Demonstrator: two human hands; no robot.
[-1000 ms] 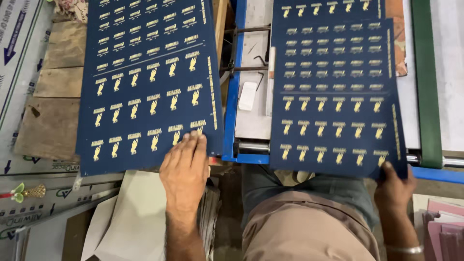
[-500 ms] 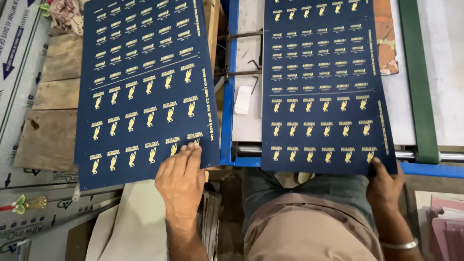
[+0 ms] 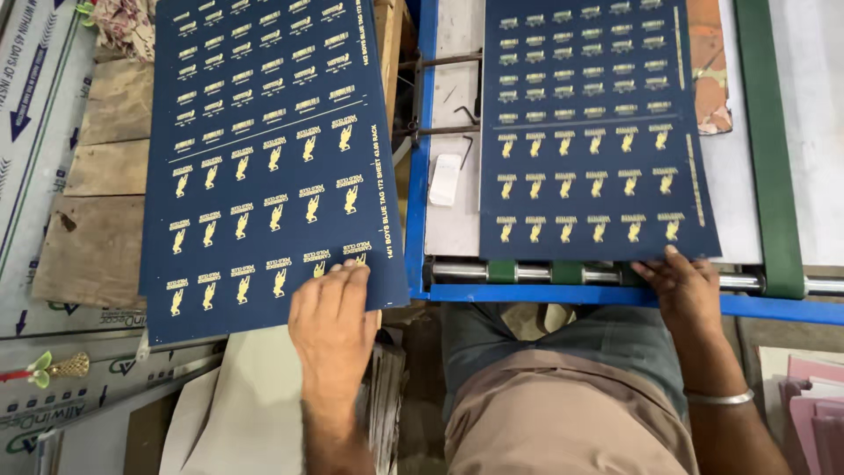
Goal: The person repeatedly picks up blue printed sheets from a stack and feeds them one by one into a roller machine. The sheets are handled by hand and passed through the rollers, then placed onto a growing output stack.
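At seven o'clock of the view: left hand (image 3: 332, 327), palm down, fingers (image 3: 343, 280) lying close together and flat on the near edge of a navy printed sheet (image 3: 264, 167). No pinch; the hand presses the sheet from above.

Item, left sheet: dark blue card, rows of small gold motifs, tilted a little clockwise, lying over wooden boards (image 3: 88, 211) at nine o'clock. Compared with the views a moment earlier it sits farther from the blue frame, its near edge lower; judged to be sliding away from the machine onto the side stack.

At four o'clock: right hand (image 3: 681, 286), fingers (image 3: 661, 266) bent over the near edge of a second navy sheet (image 3: 589, 132); thumb hidden, so whether it pinches or merely pushes I cannot tell. Silver bangle (image 3: 719, 398) on the wrist.

Item, right sheet: same print, squared on the pale bed of the blue-framed counter (image 3: 615, 299), touching the steel roller (image 3: 527, 273). It lies higher on the bed than before; judged to be going in as the other comes off.

At two o'clock: green belt (image 3: 760, 132). At eight o'clock: small gold-and-red ornament (image 3: 53, 368).
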